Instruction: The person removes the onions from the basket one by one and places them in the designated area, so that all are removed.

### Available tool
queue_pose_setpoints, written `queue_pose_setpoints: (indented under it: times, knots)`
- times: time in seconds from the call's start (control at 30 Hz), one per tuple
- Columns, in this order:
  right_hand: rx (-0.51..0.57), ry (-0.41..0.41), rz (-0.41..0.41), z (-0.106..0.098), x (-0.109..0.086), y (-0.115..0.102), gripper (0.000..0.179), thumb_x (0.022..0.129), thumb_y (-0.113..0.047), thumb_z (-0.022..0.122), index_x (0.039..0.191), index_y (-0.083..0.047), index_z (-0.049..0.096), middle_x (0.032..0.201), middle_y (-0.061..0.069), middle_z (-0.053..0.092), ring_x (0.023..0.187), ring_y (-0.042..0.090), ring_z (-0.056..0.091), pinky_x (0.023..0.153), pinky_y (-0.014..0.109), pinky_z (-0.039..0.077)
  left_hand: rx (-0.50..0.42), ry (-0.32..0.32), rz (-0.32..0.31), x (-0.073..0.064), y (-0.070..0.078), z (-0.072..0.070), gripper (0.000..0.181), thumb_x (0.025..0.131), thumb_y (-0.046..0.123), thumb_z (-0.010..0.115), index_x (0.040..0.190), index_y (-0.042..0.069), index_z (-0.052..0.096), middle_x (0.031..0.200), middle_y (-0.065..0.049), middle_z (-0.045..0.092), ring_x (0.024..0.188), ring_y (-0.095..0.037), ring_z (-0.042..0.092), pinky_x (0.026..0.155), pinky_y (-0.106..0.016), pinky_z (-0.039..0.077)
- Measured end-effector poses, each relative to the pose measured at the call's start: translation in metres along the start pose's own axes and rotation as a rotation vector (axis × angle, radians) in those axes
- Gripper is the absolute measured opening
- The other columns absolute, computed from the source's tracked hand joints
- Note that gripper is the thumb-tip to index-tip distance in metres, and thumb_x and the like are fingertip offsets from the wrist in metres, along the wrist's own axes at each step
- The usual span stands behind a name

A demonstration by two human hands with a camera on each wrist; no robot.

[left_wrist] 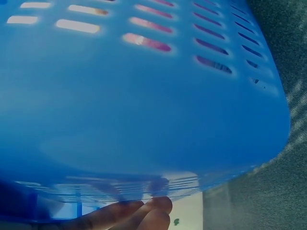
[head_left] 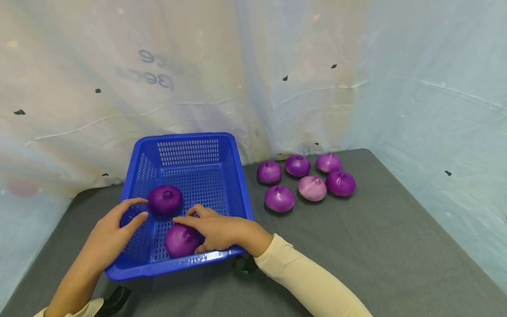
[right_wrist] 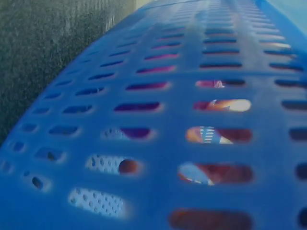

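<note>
In the head view two purple onions lie in a blue plastic basket [head_left: 186,137]. My right hand [head_left: 222,231] reaches over the front rim and holds the nearer onion [head_left: 181,241], fingers over its top and thumb at its right side. The farther onion [head_left: 165,200] sits toward the left wall. Over the left rim is my left hand [head_left: 108,233], thumb and forefinger spread, the forefinger's tip close beside that farther onion. In the left wrist view a few left-hand fingers [left_wrist: 139,215] show below the basket wall [left_wrist: 120,115]. The slotted wall [right_wrist: 158,96] hides most of my right hand in its wrist view.
Several more onions, one a paler pink onion [head_left: 312,188], stand in a loose group right of the basket on the grey-covered table [head_left: 356,251]. A pale plastic sheet [head_left: 253,79] hangs behind the table and along its sides.
</note>
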State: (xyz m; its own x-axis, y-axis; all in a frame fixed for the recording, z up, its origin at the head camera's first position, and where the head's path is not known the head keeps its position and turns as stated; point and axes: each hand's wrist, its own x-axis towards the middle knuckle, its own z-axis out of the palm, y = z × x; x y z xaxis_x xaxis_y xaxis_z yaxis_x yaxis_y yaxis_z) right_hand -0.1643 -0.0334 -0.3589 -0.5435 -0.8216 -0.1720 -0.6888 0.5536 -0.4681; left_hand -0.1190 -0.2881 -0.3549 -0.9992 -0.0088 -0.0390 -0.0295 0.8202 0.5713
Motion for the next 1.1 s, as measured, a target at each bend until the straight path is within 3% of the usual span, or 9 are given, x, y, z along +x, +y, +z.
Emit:
queue_pose_setpoints:
  times: [0.13, 0.37, 0.53, 0.67, 0.83, 1.1]
  knots:
    - [-0.038, 0.042, 0.057, 0.002, 0.0, 0.001, 0.082, 0.083, -0.02, 0.082, 0.152, -0.024, 0.038, 0.141, 0.0, 0.034, 0.126, 0.015, 0.041, 0.101, 0.025, 0.044, 0.002, -0.001, -0.001, 0.0, 0.001, 0.001, 0.057, 0.104, 0.05, 0.043, 0.147, 0.012, 0.042, 0.15, -0.034, 0.037, 0.127, -0.057, 0.043, 0.087, -0.071, 0.042]
    - [-0.064, 0.072, 0.049, 0.0, -0.002, 0.004, 0.081, 0.08, -0.021, 0.084, 0.15, -0.024, 0.042, 0.15, -0.003, 0.041, 0.133, 0.016, 0.044, 0.108, 0.029, 0.042, 0.029, 0.003, -0.026, -0.002, 0.008, -0.002, 0.057, 0.104, 0.05, 0.043, 0.146, 0.012, 0.042, 0.15, -0.034, 0.037, 0.125, -0.057, 0.044, 0.086, -0.07, 0.044]
    - [-0.103, 0.073, 0.053, -0.001, -0.004, 0.002, 0.084, 0.08, -0.025, 0.085, 0.151, -0.027, 0.04, 0.146, -0.006, 0.048, 0.128, 0.014, 0.045, 0.107, 0.029, 0.043, 0.047, -0.011, -0.03, -0.001, 0.009, -0.003, 0.057, 0.104, 0.049, 0.044, 0.146, 0.012, 0.043, 0.149, -0.034, 0.038, 0.126, -0.056, 0.044, 0.086, -0.069, 0.044]
    - [-0.114, 0.123, 0.084, -0.002, -0.004, 0.002, 0.079, 0.078, -0.033, 0.086, 0.146, -0.025, 0.047, 0.135, -0.004, 0.051, 0.119, 0.012, 0.049, 0.099, 0.026, 0.048, 0.058, -0.015, -0.039, 0.0, 0.007, -0.002, 0.056, 0.104, 0.049, 0.045, 0.146, 0.012, 0.043, 0.148, -0.034, 0.039, 0.126, -0.057, 0.044, 0.087, -0.069, 0.042]
    - [-0.102, 0.222, 0.088, -0.004, -0.004, 0.003, 0.076, 0.075, -0.042, 0.087, 0.139, -0.019, 0.052, 0.127, -0.002, 0.055, 0.11, 0.01, 0.058, 0.092, 0.024, 0.05, 0.06, -0.036, -0.061, 0.002, 0.002, -0.001, 0.057, 0.104, 0.051, 0.043, 0.146, 0.013, 0.043, 0.148, -0.035, 0.038, 0.122, -0.056, 0.047, 0.084, -0.066, 0.045]
    - [-0.001, 0.309, 0.062, -0.01, -0.003, 0.0, 0.084, 0.076, -0.048, 0.084, 0.145, -0.02, 0.047, 0.138, -0.004, 0.055, 0.12, 0.011, 0.059, 0.098, 0.029, 0.05, 0.019, -0.064, -0.072, 0.006, -0.006, 0.001, 0.054, 0.105, 0.049, 0.04, 0.146, 0.013, 0.043, 0.151, -0.035, 0.035, 0.122, -0.055, 0.048, 0.082, -0.061, 0.047]
